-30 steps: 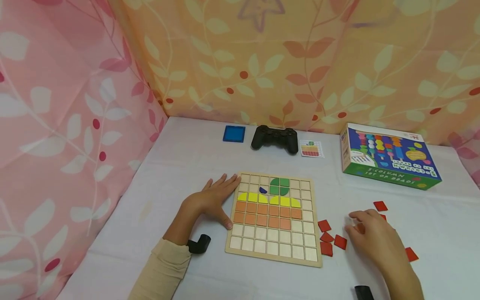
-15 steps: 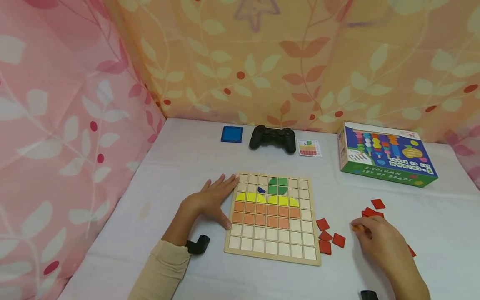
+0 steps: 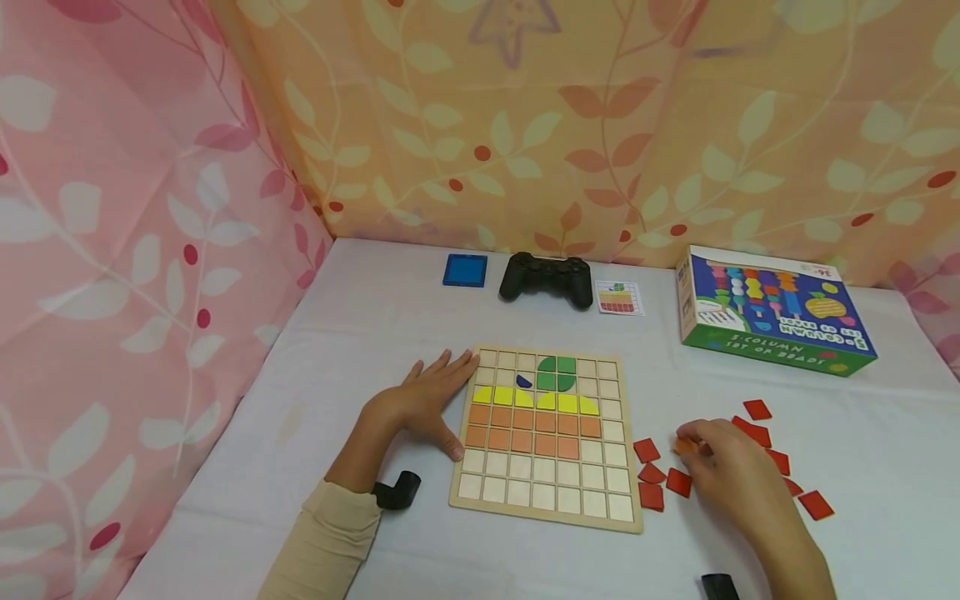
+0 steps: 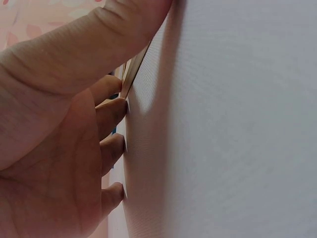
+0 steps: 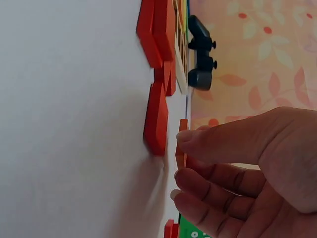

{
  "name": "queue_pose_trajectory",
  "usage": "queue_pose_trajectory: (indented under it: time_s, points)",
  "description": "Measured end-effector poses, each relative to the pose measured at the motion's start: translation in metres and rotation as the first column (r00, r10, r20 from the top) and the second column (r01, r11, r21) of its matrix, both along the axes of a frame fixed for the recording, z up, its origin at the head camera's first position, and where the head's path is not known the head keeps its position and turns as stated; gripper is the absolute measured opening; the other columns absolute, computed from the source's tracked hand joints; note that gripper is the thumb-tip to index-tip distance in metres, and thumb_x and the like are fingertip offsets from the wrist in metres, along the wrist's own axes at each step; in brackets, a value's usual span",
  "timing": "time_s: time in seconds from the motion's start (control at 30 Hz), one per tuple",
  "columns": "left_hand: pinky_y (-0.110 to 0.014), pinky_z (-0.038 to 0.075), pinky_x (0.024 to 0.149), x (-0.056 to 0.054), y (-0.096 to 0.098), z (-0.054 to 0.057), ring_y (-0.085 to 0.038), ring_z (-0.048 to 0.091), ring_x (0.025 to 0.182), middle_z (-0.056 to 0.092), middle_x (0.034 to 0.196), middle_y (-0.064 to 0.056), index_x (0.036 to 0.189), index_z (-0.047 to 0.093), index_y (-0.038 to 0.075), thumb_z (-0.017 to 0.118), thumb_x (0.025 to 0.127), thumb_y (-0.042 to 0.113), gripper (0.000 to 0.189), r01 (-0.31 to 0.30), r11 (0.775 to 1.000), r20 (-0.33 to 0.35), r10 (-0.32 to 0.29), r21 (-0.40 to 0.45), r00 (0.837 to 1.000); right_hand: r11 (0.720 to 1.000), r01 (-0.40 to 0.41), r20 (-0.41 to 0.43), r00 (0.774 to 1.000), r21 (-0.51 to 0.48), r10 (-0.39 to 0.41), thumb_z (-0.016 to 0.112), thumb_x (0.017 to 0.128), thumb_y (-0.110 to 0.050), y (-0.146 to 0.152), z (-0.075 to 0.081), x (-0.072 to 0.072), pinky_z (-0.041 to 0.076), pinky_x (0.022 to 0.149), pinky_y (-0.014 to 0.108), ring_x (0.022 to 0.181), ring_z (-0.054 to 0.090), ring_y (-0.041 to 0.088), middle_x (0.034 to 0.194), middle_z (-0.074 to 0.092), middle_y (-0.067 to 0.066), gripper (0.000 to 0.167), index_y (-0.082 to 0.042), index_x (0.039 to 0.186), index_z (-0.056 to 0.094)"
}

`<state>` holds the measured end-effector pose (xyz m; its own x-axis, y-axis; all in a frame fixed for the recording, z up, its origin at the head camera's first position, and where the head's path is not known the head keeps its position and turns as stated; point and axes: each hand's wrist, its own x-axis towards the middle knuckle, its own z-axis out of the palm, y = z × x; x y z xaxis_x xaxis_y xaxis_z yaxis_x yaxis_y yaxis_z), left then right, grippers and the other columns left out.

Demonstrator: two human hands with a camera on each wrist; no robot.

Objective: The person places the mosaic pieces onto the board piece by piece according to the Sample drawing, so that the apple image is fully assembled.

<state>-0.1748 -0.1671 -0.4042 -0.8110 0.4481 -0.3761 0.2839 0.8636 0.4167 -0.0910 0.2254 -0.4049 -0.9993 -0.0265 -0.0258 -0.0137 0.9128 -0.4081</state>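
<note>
My right hand [image 3: 731,467] pinches a small orange square tile [image 5: 184,124] between thumb and fingers, raised over the cloth to the right of the wooden grid board [image 3: 545,471]. Spread along the board's left edge, my left hand [image 3: 420,408] has its thumb and fingertips right at the frame. Two rows of orange squares [image 3: 521,437] lie in the grid, below a row of yellow pieces [image 3: 546,401]. Green rounded pieces [image 3: 557,372] and a dark blue piece [image 3: 523,381] sit higher up. Bare wooden cells show along the bottom and right.
Loose red tiles [image 3: 651,497] lie against the board's right side, and more red tiles [image 3: 816,505] lie around my right hand. Behind the board are a blue square tray [image 3: 465,271], a black game controller [image 3: 546,279], a pattern card [image 3: 618,298] and a colourful box [image 3: 780,312].
My right hand has moved left, away from the right-hand red tiles, with the orange tile pinched in it. More of those red tiles now show. My left hand stays at the board's edge.
</note>
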Motion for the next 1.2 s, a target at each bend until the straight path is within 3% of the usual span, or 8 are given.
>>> queue_pose_trajectory:
  time_s: [0.57,0.93,1.07,1.2]
  points:
    - [-0.052,-0.002,0.12,0.0,-0.001,-0.002,-0.023,-0.005,0.153,0.006,0.168,0.002,0.163,0.013,0.023,0.096,0.055,0.052,0.139,0.0,1.0,-0.003,0.0,-0.003,1.0,0.993,-0.1,-0.06,0.994,-0.057,0.097,0.082,0.083,-0.007,-0.04,0.001,0.001,0.059,0.071,0.04,0.08,0.061,0.021,0.095,0.067,0.005,0.02,-0.007,0.102,0.076]
    - [-0.053,-0.002,0.12,0.001,-0.002,0.0,-0.024,-0.005,0.153,0.005,0.168,0.002,0.163,0.013,0.022,0.096,0.056,0.051,0.139,0.006,1.0,0.0,-0.006,-0.008,1.0,0.951,-0.302,-0.192,0.939,-0.066,0.285,0.084,0.078,0.002,-0.09,-0.006,0.005,0.058,0.078,0.033,0.083,0.06,0.009,0.09,0.063,-0.008,0.02,-0.014,0.085,0.074]
    - [-0.053,-0.002,0.12,0.001,-0.002,0.0,-0.024,-0.005,0.153,0.005,0.168,0.002,0.163,0.012,0.022,0.096,0.056,0.051,0.139,0.003,1.0,0.001,-0.003,-0.006,1.0,0.951,-0.303,-0.216,0.934,-0.059,0.284,0.084,0.076,0.005,-0.095,-0.007,0.005,0.057,0.077,0.033,0.083,0.059,0.009,0.086,0.063,-0.01,0.023,-0.015,0.08,0.073]
    - [-0.053,-0.002,0.12,0.0,-0.001,0.0,-0.023,-0.005,0.153,0.005,0.168,0.002,0.163,0.012,0.023,0.096,0.055,0.052,0.139,0.001,1.0,0.003,-0.001,-0.001,1.0,0.957,-0.275,-0.206,0.946,-0.092,0.252,0.083,0.077,0.005,-0.089,-0.006,0.006,0.057,0.081,0.035,0.086,0.062,0.009,0.088,0.065,-0.011,0.025,-0.018,0.08,0.074]
